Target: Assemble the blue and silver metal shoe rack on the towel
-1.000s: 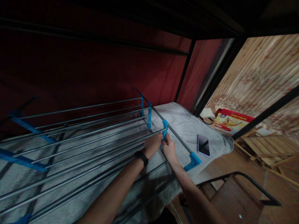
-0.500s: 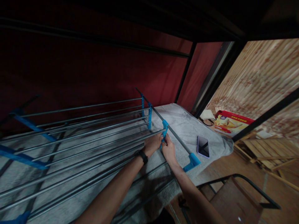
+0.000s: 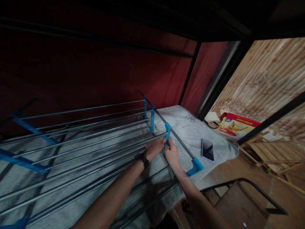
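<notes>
Together, the left hand [image 3: 155,149] and right hand [image 3: 172,155] pinch, as far as this dim view shows, the lower end of a blue bracket [image 3: 168,128] fitted on a gray bar [image 3: 181,142] above gray cloth [image 3: 190,127].

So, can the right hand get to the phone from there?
Probably yes. The right hand is at the blue bracket, and the grey tube runs between it and the phone, but nothing covers the phone, so reaching over looks possible.

a phone [image 3: 207,149] lies on grey cloth [image 3: 184,122], a red-and-yellow box [image 3: 238,124] beyond.
</notes>
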A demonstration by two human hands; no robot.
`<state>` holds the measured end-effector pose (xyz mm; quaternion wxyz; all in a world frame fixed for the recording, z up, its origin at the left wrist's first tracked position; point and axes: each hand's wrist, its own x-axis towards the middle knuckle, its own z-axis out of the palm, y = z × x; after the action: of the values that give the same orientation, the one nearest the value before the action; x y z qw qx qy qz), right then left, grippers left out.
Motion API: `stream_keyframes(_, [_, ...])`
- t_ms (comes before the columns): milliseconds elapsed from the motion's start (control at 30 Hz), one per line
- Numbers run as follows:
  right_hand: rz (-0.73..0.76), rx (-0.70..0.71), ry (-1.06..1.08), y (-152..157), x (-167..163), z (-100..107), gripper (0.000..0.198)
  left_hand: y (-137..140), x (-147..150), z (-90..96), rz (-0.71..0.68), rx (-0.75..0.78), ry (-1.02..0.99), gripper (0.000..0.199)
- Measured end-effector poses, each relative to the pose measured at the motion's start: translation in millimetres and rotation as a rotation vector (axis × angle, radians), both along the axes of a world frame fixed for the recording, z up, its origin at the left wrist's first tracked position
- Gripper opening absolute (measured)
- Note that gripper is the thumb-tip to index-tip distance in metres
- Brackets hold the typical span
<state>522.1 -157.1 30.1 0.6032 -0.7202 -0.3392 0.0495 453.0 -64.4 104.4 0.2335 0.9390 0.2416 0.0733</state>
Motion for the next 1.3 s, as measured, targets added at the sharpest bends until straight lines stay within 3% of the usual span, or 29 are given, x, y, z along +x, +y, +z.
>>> stream_keyframes(333, [0.025, 0.043, 0.066, 3.3, -0.2, 1.8, 0.058, -5.2, -2.4, 6.0, -0.031, 0.116, 0.074, 0.034])
stream_keyframes(533, [0.015, 0.136, 0.116, 3.4, -0.4, 13.3, 0.056, -42.5, -35.8, -5.2, -0.026, 0.501, -0.019, 0.049])
stream_keyframes(667, [0.008, 0.201, 0.122, 1.2, 2.1, 37.5, 0.044, -56.2, -49.5, 7.1, -0.112, 0.663, -0.225, 0.051])
stream_keyframes(800, [-0.005, 0.228, 0.121, 5.6, 4.9, 58.4, 0.042, -36.0, -26.0, 36.6, 0.054, 0.494, -0.298, 0.037])
stream_keyframes(900, [0.020, 0.222, 0.117, 10.5, 2.8, 62.8, 0.042, -17.4, -7.2, 50.6, 0.061, 0.284, -0.206, 0.027])
stream_keyframes(1000, [-0.015, 0.185, 0.112, 12.7, -0.7, 60.8, 0.039, -6.7, -0.3, 52.7, 0.021, 0.178, -0.152, 0.024])
stream_keyframes(1300, [-0.001, 0.168, 0.102, 13.5, -1.3, 59.1, 0.046, 5.2, 3.4, 50.2, 0.049, -0.006, -0.280, 0.028])
